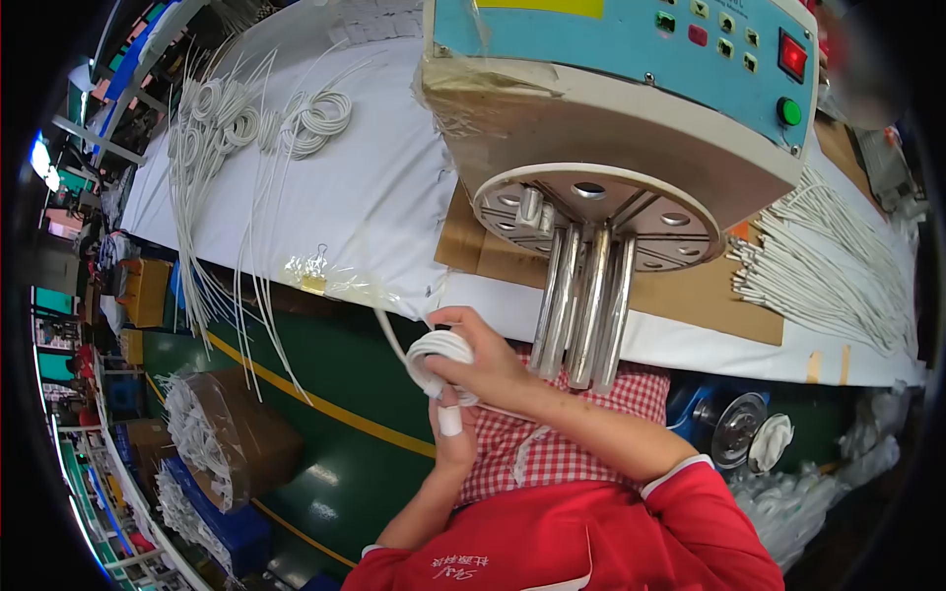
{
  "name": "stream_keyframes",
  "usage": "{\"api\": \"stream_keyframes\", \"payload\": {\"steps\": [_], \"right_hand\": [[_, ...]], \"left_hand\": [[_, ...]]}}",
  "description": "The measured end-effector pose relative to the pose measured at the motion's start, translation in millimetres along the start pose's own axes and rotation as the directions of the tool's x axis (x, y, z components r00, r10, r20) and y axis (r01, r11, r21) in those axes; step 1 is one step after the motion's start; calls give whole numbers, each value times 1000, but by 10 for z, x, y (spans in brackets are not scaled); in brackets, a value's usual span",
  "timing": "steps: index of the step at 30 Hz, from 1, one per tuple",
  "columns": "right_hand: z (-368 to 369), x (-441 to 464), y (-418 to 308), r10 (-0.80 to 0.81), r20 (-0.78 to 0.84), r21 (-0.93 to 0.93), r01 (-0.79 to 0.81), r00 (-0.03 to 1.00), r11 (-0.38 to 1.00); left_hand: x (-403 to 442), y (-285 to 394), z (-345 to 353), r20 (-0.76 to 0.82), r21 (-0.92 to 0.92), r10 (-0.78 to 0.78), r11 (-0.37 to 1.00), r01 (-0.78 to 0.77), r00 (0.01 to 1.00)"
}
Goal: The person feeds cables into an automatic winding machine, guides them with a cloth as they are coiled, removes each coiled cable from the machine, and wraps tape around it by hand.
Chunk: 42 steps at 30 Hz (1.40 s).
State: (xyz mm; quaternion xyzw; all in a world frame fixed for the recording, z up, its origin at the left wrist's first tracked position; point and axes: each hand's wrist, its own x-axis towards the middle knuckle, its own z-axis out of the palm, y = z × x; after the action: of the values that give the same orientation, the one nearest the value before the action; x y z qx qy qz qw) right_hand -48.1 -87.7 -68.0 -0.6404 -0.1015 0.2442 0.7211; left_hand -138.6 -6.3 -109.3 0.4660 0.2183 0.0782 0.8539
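A coil of white cable (440, 347) is held up in front of my body, left of the machine's metal rods. My right hand (485, 362) grips it from above, with the fingers curled around the ring. From below, my left hand (453, 433) closes on the coil's lower part; white tape wraps one of its fingers. A loose cable end runs up and left from the coil. Close to my right forearm, several upright metal rods (586, 315) hang from the round plate (601, 212) of a blue and beige winding machine (611, 108).
Finished cable coils (317, 123) with long tails lie on the white-covered table (379, 187) at left. A bundle of straight white cables (823, 266) rests at right beside cardboard (690, 300). Below stand a box of cables (246, 433) and a metal reel (731, 430).
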Motion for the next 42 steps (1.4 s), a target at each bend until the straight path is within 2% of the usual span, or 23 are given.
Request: {"api": "stream_keyframes", "payload": {"steps": [1,3,5,7,10,13,14,17,19,20,21,22,24,25,27,28,29,30,32,34,37,40,42], "right_hand": [[-65,22,35,82,19,78,-83,996,994],[-130,-197,141,-6,42,-17,7,999,1000],[-218,-409,517,-120,55,-66,123,991,990],[-488,-614,642,-64,199,-335,129,978,933],[-776,-910,572,164,91,-580,-82,982,810],[-740,-986,641,137,-42,-643,-132,990,754],[-702,-970,715,78,54,-630,-26,995,776],[-420,-839,504,70,92,-483,-16,993,876],[-159,-672,698,-180,155,-225,212,971,951],[-77,-625,609,-67,228,-172,107,971,979],[-28,-583,488,40,296,-125,-3,954,992],[30,-550,439,33,336,-180,30,941,983],[34,-584,406,-19,364,-269,125,931,955],[12,-643,408,-66,369,-309,189,927,932],[-193,-842,456,-118,304,-372,232,945,899],[-327,-949,487,-137,236,-386,222,962,895],[-471,-1041,488,-163,179,-398,223,970,890],[-695,-1215,383,-251,-24,-421,218,968,881],[-1183,-1523,341,-419,-316,-620,149,852,771],[-1871,-1910,268,-625,-430,-834,-23,652,551],[-2748,-2411,57,-697,-601,-766,-531,391,362],[-3356,-2602,32,-706,-494,-707,-707,507,-13],[-3604,-2662,130,-662,-423,-712,-679,619,-180]], "left_hand": [[56,44,-41,38,72,25,997,-28,999],[270,150,-180,126,200,61,976,-86,990],[653,591,-20,-2,334,-105,937,99,994],[1298,867,54,79,344,-14,939,-14,997],[2328,1215,147,147,110,96,988,-113,984],[2552,1087,263,111,197,-11,980,-11,994],[2483,950,320,195,229,-50,973,4,979],[1960,721,335,301,316,-155,947,55,941],[1905,793,46,303,302,-158,951,62,940],[1917,821,-81,312,291,-166,954,72,935],[1836,942,-63,166,224,-161,967,122,973],[1920,1108,-320,407,274,-186,959,75,895],[1971,1339,-501,243,406,0,908,-102,970],[2112,1556,-641,223,478,37,867,-143,974],[2730,2094,-1352,150,821,210,518,-240,966],[3091,2316,-1811,70,827,294,518,-221,953],[3267,2447,-2043,210,936,426,172,-306,880],[3195,2480,-2030,279,957,490,-69,-282,826],[3018,2301,-1817,323,933,527,-38,-359,786],[2761,2010,-1570,378,899,484,12,-438,789],[2096,1348,-797,317,890,363,207,-407,876],[1786,810,-390,250,710,365,560,-426,897],[1693,687,-169,275,664,351,603,-441,895]]}}
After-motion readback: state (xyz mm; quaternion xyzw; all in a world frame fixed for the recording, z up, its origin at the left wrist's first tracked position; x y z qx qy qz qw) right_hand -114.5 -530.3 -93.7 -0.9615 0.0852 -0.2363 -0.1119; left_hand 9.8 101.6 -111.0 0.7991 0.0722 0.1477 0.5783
